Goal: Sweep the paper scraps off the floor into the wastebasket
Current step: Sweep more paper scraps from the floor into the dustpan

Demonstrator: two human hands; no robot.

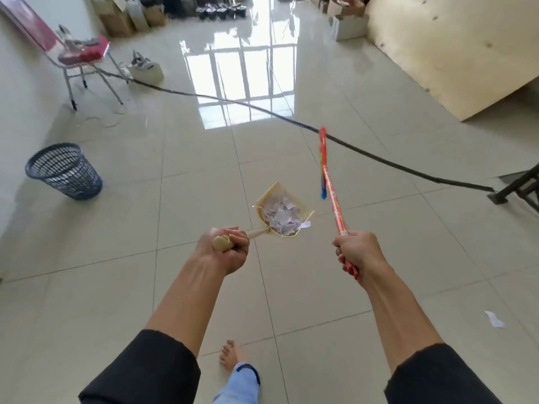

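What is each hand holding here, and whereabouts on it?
The left hand grips the dustpan, full of paper scraps, at its handle's end. The right hand grips the orange broom near the stick's top end.

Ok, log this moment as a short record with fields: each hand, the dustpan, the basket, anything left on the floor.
left hand: left hand grips the handle of the cream plastic dustpan
right hand: right hand grips the orange broom handle
dustpan load: white paper scraps piled in it, held above the floor
wastebasket: dark mesh plastic wastebasket, upright, off to the left, apart from the dustpan
left on floor: one white paper scrap at right
other: black cable across the tiles
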